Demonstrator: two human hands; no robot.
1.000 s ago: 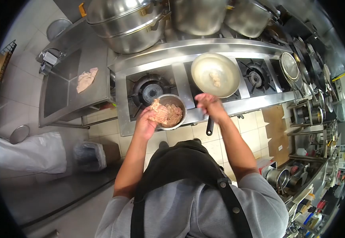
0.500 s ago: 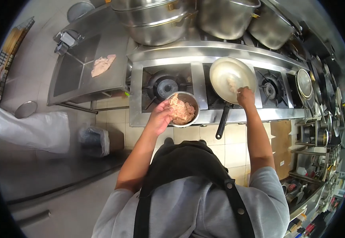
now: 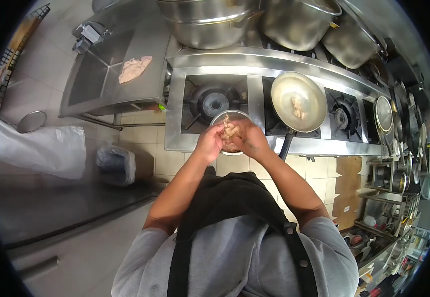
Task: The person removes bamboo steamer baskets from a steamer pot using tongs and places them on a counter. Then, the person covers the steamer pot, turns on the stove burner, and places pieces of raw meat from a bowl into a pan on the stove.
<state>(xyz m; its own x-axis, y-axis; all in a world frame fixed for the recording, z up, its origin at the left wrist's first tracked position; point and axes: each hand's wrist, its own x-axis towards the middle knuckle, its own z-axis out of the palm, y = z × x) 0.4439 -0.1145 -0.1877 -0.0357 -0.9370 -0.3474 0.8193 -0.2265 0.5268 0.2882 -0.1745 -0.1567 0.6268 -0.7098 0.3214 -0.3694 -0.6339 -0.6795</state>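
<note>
Both hands meet over a round metal bowl point(image 3: 233, 115) at the stove's front edge. My left hand point(image 3: 211, 142) is closed on a clump of raw meat point(image 3: 231, 129) above the bowl. My right hand point(image 3: 252, 138) is at the bowl's right side with its fingers bent in against the same clump; its fingertips are partly hidden. More meat shows low in the bowl. To the right, a frying pan point(image 3: 284, 86) sits on the middle burner, its black handle toward me. Several pale meat pieces point(image 3: 298, 107) lie in the pan.
Large steel pots point(image 3: 202, 32) stand along the back of the stove. At left is a steel sink counter point(image 3: 148, 49) with a pink cloth point(image 3: 135, 69) on it. Strainers point(image 3: 383, 114) and pans hang at right. A lined bin point(image 3: 116, 166) stands on the floor at lower left.
My right hand has moved left from the pan to the bowl, beside my left hand. More meat pieces show in the pan. The whole view has shifted slightly.
</note>
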